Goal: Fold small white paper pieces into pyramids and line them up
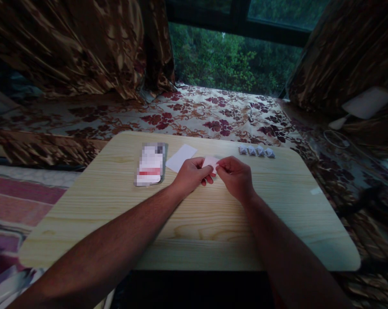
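A small white piece of paper (210, 161) is held up over the middle of the table, between both hands. My left hand (194, 174) is closed on its left side, thumb on top and fingers curled beneath. On the paper's right edge, my right hand (237, 175) pinches with thumb and forefinger. Just left of the hands lies a flat white sheet of paper (181, 158), partly behind my left hand. Several small folded white paper shapes (252, 150) sit in a row beyond my right hand. Finer folds in the held paper are too small to make out.
The light wooden table (209, 231) has rounded corners. A blurred-out phone-like object (150, 165) lies left of the sheet. A small pale scrap (315, 191) is near the right edge. Behind are a flower-patterned cloth ledge (213, 113), curtains and a window; a white lamp (369, 103) stands right.
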Demonstrator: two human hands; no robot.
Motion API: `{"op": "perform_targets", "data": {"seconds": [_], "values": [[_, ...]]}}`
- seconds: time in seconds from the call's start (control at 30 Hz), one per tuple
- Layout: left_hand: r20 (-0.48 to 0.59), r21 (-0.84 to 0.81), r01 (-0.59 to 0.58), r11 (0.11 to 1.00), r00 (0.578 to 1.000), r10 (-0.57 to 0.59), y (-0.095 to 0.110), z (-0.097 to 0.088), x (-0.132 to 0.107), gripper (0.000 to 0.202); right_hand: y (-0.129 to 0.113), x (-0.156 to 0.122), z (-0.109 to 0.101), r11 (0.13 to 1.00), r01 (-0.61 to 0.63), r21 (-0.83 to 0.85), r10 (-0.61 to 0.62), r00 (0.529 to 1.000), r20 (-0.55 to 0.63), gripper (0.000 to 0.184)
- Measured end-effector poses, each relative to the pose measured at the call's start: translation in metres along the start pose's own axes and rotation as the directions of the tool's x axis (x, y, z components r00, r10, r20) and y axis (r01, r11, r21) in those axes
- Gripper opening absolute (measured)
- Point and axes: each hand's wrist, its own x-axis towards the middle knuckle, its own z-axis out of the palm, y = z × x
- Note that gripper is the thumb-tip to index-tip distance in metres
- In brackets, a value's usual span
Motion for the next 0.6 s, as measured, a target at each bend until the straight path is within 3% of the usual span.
{"op": "perform_targets", "data": {"seconds": [0.2, 0.47, 0.6], "values": [[0.005, -0.046, 0.013, 0.999, 1.0, -0.013, 0.002, 0.001, 0.0, 0.012, -0.006, 0.002, -0.007, 0.968, 0.158, -0.193, -0.155, 0.987, 0.027, 0.013], [0.026, -0.169, 0.056, 0.984, 0.998, -0.052, 0.001, -0.001, 0.002, 0.011, -0.008, 0.002, -0.011, 0.933, 0.315, -0.176, -0.302, 0.948, 0.096, 0.02], [0.045, -0.215, 0.066, 0.974, 0.997, -0.058, 0.001, -0.001, 0.002, 0.011, -0.008, 0.002, -0.011, 0.925, 0.323, -0.201, -0.305, 0.945, 0.117, 0.019]]}}
